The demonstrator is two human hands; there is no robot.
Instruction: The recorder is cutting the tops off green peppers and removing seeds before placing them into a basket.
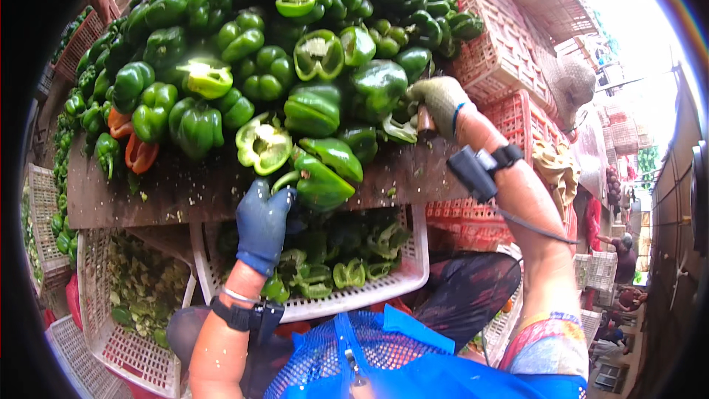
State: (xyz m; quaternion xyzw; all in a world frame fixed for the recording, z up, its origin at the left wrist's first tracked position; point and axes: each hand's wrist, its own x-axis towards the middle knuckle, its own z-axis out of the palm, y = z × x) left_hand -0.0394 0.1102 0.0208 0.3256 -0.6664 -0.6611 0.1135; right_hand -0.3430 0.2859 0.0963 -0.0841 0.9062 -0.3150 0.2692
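At the front edge of a dark board, my left hand, in a blue glove, is closed at the stem end of a green bell pepper. Part of that grip is hidden behind the glove. My right hand, in a pale, soiled glove, wraps round a wooden-handled tool at the board's right end; the tool's working end cannot be seen. A halved green pepper lies cut face up just beyond my left fingers. Another opened half rests farther back on the pile.
Whole green peppers are heaped across the board, with orange-red ones at the left. Below its edge, a white crate holds cut peppers. A crate of trimmings stands left. Red crates are stacked right.
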